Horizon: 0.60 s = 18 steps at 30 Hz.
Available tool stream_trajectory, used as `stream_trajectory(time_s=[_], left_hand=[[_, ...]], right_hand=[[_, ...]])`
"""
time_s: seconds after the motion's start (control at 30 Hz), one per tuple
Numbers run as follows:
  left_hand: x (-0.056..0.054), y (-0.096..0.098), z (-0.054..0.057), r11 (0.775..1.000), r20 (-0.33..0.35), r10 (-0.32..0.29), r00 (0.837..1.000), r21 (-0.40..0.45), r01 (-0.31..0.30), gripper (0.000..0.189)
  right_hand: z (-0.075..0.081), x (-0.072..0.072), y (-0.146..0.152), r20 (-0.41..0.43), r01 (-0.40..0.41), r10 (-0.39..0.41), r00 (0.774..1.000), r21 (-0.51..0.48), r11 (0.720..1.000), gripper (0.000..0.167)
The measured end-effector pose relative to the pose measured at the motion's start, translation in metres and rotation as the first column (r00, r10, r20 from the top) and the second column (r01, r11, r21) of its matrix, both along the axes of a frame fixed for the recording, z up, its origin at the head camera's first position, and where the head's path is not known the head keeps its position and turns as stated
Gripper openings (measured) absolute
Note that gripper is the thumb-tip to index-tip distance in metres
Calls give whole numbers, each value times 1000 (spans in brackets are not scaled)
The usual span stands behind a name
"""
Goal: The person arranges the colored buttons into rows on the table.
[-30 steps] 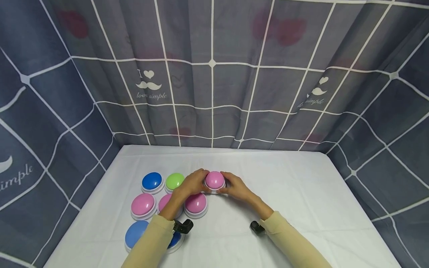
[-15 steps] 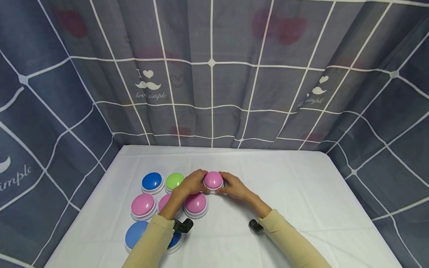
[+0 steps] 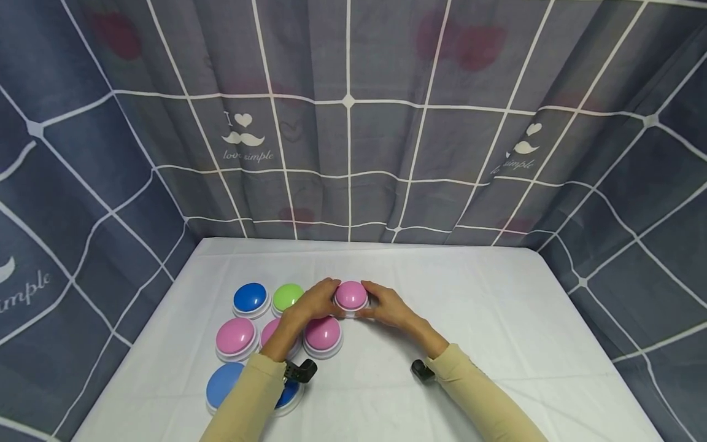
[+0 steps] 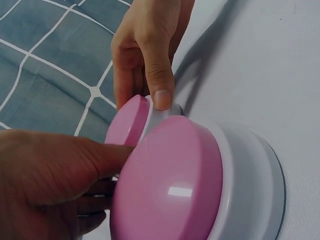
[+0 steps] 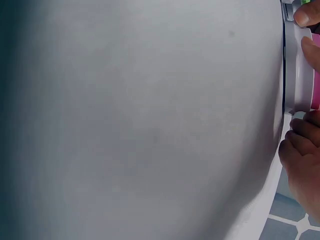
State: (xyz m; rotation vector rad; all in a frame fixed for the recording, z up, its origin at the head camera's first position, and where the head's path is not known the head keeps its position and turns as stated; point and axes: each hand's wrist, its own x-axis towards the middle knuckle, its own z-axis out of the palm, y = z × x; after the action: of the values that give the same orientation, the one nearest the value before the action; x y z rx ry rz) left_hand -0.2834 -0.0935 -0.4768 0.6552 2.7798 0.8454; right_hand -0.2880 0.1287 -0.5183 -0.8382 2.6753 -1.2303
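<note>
Both hands hold one pink push button [image 3: 351,296], a glossy dome on a round white base, at the back middle of the white table. My left hand [image 3: 317,302] grips its left side, and my right hand [image 3: 390,307] grips the right side with the thumb on the near side of the base. In the left wrist view, a second pink button [image 4: 167,182] stands close to the camera and partly covers the held one. From the head view this second one sits just in front of my left hand. Behind my left hand, a green button [image 3: 288,297] is partly hidden.
More buttons stand at the left: a dark blue one [image 3: 250,298], a pink one [image 3: 235,336] and a light blue one [image 3: 222,385]. My left forearm covers part of another pink and another blue button. A grey checked curtain [image 3: 386,141] encloses the table [image 3: 497,319].
The held pink button and both hands have shifted very slightly left over the last second. The other buttons stay where they were.
</note>
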Motion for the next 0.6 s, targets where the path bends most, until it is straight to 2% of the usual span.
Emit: stream_trajectory(time_s=[0.17, 0.33, 0.47, 0.6], left_hand=[[4, -3, 4, 998, -24, 17, 1000, -53, -18, 74], [14, -10, 18, 995, -50, 57, 997, -85, -61, 75], [24, -15, 31, 994, -64, 81, 995, -71, -86, 76], [36, -21, 39, 992, -39, 101, 994, -77, -103, 78]], right_hand=[[3, 3, 1, -13, 33, -33, 999, -2, 999, 79], [10, 8, -1, -53, 90, -92, 994, -32, 995, 82], [17, 15, -5, -101, 78, -86, 991, -85, 993, 79], [24, 24, -11, -133, 33, -48, 990, -112, 993, 75]])
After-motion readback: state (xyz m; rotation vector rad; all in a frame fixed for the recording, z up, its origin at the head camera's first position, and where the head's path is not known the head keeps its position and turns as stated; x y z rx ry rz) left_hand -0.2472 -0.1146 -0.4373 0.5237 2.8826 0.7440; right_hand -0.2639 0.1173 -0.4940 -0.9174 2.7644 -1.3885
